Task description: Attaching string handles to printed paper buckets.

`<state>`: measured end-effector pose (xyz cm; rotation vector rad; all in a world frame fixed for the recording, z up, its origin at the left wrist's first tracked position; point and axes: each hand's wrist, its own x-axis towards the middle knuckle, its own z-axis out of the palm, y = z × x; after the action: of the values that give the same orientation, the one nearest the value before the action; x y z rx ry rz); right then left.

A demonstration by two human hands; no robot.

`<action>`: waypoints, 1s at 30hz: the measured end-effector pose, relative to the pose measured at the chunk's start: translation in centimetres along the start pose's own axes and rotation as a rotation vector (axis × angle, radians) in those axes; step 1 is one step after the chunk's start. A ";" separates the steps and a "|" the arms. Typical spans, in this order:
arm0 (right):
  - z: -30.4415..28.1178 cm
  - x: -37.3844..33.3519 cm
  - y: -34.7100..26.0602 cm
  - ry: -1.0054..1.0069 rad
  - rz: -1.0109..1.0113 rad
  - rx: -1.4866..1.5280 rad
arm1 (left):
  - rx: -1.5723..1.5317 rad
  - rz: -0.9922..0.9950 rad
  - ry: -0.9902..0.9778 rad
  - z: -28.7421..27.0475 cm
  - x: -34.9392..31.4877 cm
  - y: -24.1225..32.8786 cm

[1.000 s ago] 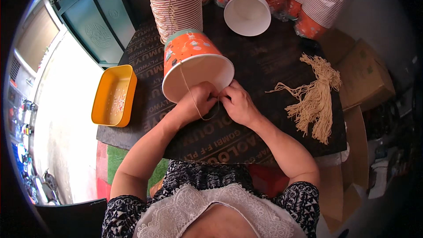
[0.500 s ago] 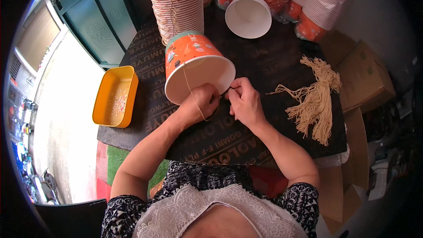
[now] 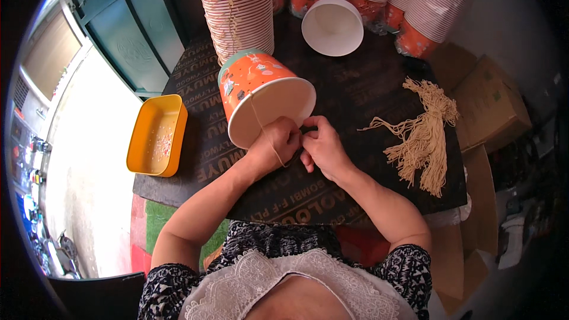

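An orange paper bucket with a teal base and printed figures lies tipped, its white rim and wide end toward me. A thin beige cord comes from its side near the rim, passes over my left hand and loops below it toward the fingers. That hand is closed at the near rim, apparently pinching the cord. Close against it, my right hand has thumb and forefinger pinched together. Whatever lies between those fingertips is too small to make out.
Behind stands a tall stack of buckets; several wrapped stacks line the back. One bucket shows its white inside. A yellow tray with small bits sits left, a bundle of cords right. Cardboard boxes are beyond the table's right edge.
The bucket has turned slightly, its near rim lower. My left hand has shifted a little right, and the two hands have come closer together.
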<state>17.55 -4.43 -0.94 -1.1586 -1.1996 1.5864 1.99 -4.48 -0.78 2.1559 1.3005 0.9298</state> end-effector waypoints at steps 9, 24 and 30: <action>-1.2 1.3 1.3 0.108 -0.603 -0.569 | -0.352 -0.188 0.077 -0.5 0.3 -2.0; 0.2 0.6 1.1 0.122 -0.799 -0.904 | -0.579 -0.358 -0.061 -1.3 0.0 -1.3; 0.4 1.0 1.5 0.171 -0.817 -0.851 | -0.660 -0.381 -0.029 -1.3 0.0 -0.7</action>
<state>16.78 -3.91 -2.54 -1.0249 -1.9676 0.3391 0.61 -4.07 -0.41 1.3598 1.1249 0.9821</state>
